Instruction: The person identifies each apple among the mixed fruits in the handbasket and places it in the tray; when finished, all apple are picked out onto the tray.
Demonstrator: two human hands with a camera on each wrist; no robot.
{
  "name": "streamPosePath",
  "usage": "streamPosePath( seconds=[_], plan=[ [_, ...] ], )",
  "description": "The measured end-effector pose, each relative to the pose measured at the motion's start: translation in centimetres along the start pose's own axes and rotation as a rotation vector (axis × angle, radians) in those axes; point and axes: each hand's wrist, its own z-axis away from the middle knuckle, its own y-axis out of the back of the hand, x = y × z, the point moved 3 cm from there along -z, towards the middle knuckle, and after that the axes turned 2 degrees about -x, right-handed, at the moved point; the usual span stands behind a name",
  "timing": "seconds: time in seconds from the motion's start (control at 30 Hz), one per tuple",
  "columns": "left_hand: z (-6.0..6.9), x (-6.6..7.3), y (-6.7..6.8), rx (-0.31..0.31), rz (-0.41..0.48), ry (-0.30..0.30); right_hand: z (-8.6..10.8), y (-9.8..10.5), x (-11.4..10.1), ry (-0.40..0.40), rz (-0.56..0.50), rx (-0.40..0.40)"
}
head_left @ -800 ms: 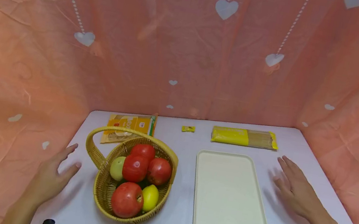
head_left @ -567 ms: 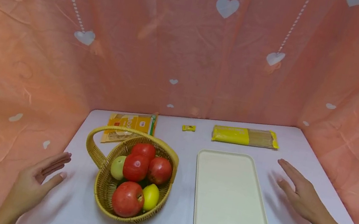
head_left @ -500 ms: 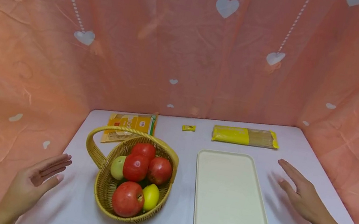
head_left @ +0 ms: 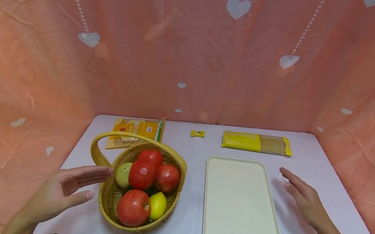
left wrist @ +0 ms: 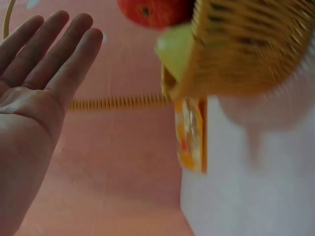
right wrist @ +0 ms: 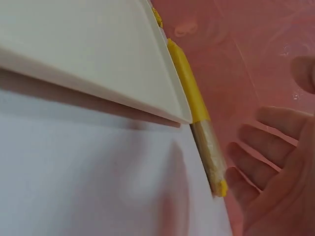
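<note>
My left hand (head_left: 65, 191) is held at the left side of the wicker basket (head_left: 102, 206), fingers straight and pointing at its rim; whether the fingertips touch it I cannot tell. Inside the basket lie several red apples (head_left: 133, 208), a yellow lemon (head_left: 157, 206) and a pale green fruit (head_left: 123, 174). The left wrist view shows the palm (left wrist: 29, 105) with nothing in it. My right hand (head_left: 308, 201) hovers right of the cream tray (head_left: 244, 210), its fingers extended and holding nothing. In the right wrist view those fingers (right wrist: 268, 142) are spread apart.
Behind the basket lies an orange food packet (head_left: 138, 129). A small yellow wrapped piece (head_left: 197, 134) sits at the back middle. Beyond the tray is a long yellow noodle packet (head_left: 256, 142). Pink cloth (head_left: 206, 53) with hearts surrounds the white table (head_left: 187, 225).
My left hand first drew back slightly to the left, then moved right to the basket's side. The right hand has shifted a little left towards the tray. Basket and tray stay in place.
</note>
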Motion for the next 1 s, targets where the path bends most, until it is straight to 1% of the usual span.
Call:
streamPosePath(
  seconds=[0.1,0.17,0.27,0.4,0.5,0.6,0.73,0.8,0.87,1.0],
  plan=[
    [-1.7,0.1,-0.7,-0.02,-0.061,0.055,-0.2,-0.8,0.4,-0.041,-0.023,-0.045],
    [-2.7,0.0,-1.1,-0.036,-0.106,0.106,-0.4,-1.3,0.7,-0.077,-0.023,-0.075],
    [-4.2,-0.5,-1.5,-0.064,-0.15,0.148,-0.5,-2.0,1.2,-0.132,-0.016,-0.115],
    [-5.8,-1.3,-1.7,-0.078,-0.212,0.217,-0.7,-2.8,1.5,-0.196,-0.036,-0.148],
    [-6.5,-1.9,-1.8,-0.082,-0.268,0.264,-0.7,-3.1,1.7,-0.229,-0.049,-0.167],
    [-7.2,-2.5,-2.0,-0.101,-0.33,0.312,-0.7,-3.4,1.8,-0.241,-0.052,-0.177],
    [-8.2,-2.9,-2.3,-0.155,-0.411,0.393,-0.8,-3.6,1.7,-0.267,-0.049,-0.188],
    [-8.6,-2.9,-2.5,-0.19,-0.457,0.419,-0.8,-3.7,1.8,-0.287,-0.052,-0.198],
    [-9.0,-3.0,-2.8,-0.225,-0.498,0.429,-0.8,-3.7,1.9,-0.307,-0.049,-0.209],
    [-9.6,-3.1,-3.4,-0.286,-0.563,0.422,-0.8,-3.8,2.0,-0.335,-0.019,-0.226]
  ],
)
